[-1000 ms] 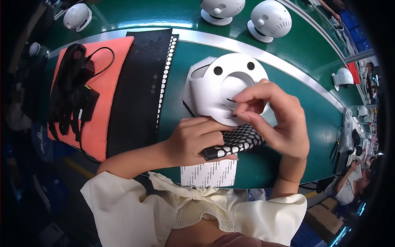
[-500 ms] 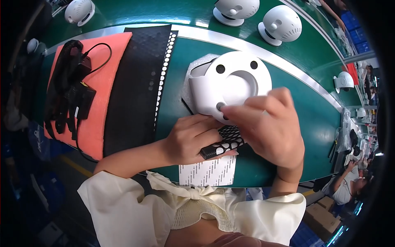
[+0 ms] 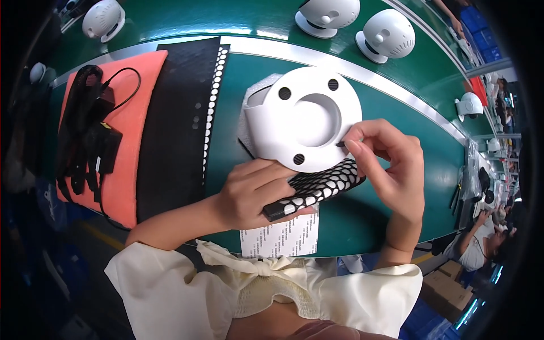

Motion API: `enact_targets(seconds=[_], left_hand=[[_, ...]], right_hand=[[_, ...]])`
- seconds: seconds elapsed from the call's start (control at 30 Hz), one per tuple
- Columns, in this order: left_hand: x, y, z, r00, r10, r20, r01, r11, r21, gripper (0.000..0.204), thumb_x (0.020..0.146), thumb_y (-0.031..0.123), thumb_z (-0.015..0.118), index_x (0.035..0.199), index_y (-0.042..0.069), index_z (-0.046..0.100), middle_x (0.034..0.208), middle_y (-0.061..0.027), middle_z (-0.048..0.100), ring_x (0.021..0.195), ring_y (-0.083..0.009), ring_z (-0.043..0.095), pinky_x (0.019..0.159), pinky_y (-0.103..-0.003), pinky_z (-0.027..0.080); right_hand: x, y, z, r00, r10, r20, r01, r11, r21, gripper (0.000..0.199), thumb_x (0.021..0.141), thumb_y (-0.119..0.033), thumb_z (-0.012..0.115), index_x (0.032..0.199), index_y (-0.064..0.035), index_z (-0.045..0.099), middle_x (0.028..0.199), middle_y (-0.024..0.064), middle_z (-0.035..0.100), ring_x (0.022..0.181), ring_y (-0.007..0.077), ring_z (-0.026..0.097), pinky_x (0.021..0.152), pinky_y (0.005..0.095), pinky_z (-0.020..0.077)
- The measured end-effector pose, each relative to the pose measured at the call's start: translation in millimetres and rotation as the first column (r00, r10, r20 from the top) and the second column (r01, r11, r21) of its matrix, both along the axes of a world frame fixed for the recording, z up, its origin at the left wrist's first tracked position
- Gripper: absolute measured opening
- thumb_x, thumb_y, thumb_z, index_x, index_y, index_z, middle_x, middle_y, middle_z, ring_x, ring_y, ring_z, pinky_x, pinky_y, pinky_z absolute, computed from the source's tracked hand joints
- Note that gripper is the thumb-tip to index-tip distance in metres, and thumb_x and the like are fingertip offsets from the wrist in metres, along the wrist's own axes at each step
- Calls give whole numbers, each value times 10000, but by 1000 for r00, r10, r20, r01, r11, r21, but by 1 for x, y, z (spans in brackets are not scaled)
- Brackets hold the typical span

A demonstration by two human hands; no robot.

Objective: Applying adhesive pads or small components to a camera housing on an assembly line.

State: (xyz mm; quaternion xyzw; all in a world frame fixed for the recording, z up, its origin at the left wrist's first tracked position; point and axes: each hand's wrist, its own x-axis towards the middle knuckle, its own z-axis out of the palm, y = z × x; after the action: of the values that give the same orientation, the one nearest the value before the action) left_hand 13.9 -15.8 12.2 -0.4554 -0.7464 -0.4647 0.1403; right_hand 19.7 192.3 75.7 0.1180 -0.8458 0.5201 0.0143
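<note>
A white camera-like device (image 3: 263, 127) lies with its ring-shaped base (image 3: 351, 107) facing up. Three round black pads show on the ring: an upper-left pad (image 3: 284, 93), an upper-right pad (image 3: 332, 84) and a lower pad (image 3: 298, 159). My left hand (image 3: 252, 192) is closed around a folded black sheet (image 3: 317, 190) with white dots, its knuckles against the device's near side. Between thumb and forefinger, my right hand (image 3: 391, 164) pinches a small black pad (image 3: 341, 144) at the ring's lower right.
To the left lie a black pad sheet (image 3: 175, 124) and orange foam (image 3: 148, 107) bearing a black power adapter (image 3: 105, 147) with cables. White printed paper (image 3: 277, 238) sits at the table's near edge. Beyond the pale strip stand several white cameras (image 3: 388, 35). A person (image 3: 476, 249) is at far right.
My right hand has moved from the ring's lower pad to its lower right rim, uncovering that pad. The whole scene has shifted slightly left in view. My left hand keeps its hold.
</note>
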Motion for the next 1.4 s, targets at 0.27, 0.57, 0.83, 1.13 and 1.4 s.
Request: enact_targets(seconds=[0.27, 0.57, 0.83, 1.13, 1.4], left_hand=[[-3, 0, 0, 1000, -2, -1, 2, 999, -42, 284, 584, 186, 769, 636, 17, 547, 815, -152, 590, 657, -244, 575, 569, -302, 468], [-4, -2, -3, 996, 42, 73, -38, 998, -45, 228, 567, 150, 773, 687, 42, 613, 791, -117, 609, 678, -220, 580, 600, -270, 441], [-4, 1, -2, 1000, -23, 13, 22, 999, 23, 245, 588, 132, 765, 628, 20, 551, 836, -152, 605, 624, -230, 553, 525, -287, 442], [6, 6, -1, 961, -211, -182, 222, 974, 46, 300, 666, 185, 709, 584, 34, 464, 896, -173, 628, 757, -227, 633, 559, -273, 506], [2, 8, -2, 968, -212, -134, 224, 971, 87, 290, 638, 191, 726, 597, 41, 482, 925, -153, 627, 761, -240, 629, 563, -277, 507]], right_hand=[[-7, 8, 4, 995, 86, 54, -92, 987, 135, 42, 772, -33, 586, 809, -12, 583, 518, 54, 488, 408, 106, 442, 392, 239, 318], [6, 6, 1, 746, 432, -507, 135, 648, 750, 250, 690, -83, 629, 933, -29, 649, 486, -6, 348, 426, 143, 336, 415, 284, 256], [-80, 6, 32, 973, 217, 72, -209, 972, -110, 395, 876, -379, 463, 890, -5, 590, 689, 46, 558, 649, 123, 509, 588, 264, 422], [-102, -10, 68, 589, 659, 468, -808, 505, 305, 284, 830, -250, 570, 758, 24, 590, 639, 49, 621, 583, 105, 577, 536, 250, 430], [-174, -22, -13, 870, 381, -312, -64, 716, 695, 139, 804, -151, 535, 818, -19, 574, 680, 165, 587, 642, 307, 584, 591, 389, 462]])
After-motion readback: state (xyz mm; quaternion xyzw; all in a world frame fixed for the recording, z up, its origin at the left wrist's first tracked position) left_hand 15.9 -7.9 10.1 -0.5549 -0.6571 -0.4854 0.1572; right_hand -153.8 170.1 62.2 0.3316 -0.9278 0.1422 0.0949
